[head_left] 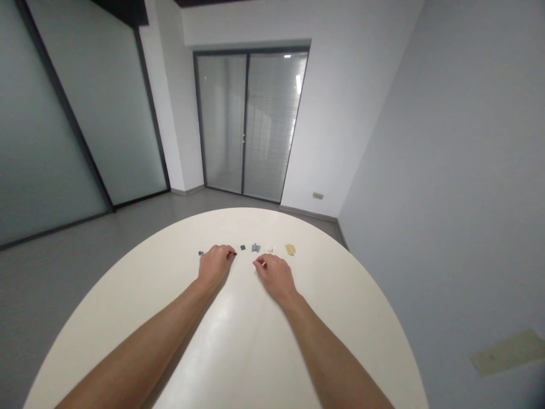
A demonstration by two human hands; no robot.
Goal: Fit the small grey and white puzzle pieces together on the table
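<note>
My left hand point(216, 262) is closed, its fingertips pinching a small black piece point(235, 254) just above or on the table top. My right hand point(275, 275) rests on the table with thumb and fingers drawn together; whether anything is between them I cannot make out. Beyond the hands lie small pieces in a loose row: a black square piece point(243, 247), some blue-grey pieces point(255, 248), white pieces point(270, 249) and a group of tan pieces point(290, 249). Small dark pieces point(201, 253) show left of my left hand, partly hidden by it.
The round white table point(238, 341) fills the lower middle, its curved far edge past the row of pieces. A grey wall point(460, 170) stands to the right. Frosted panels point(89, 102) and a glass door with blinds point(251, 125) lie beyond.
</note>
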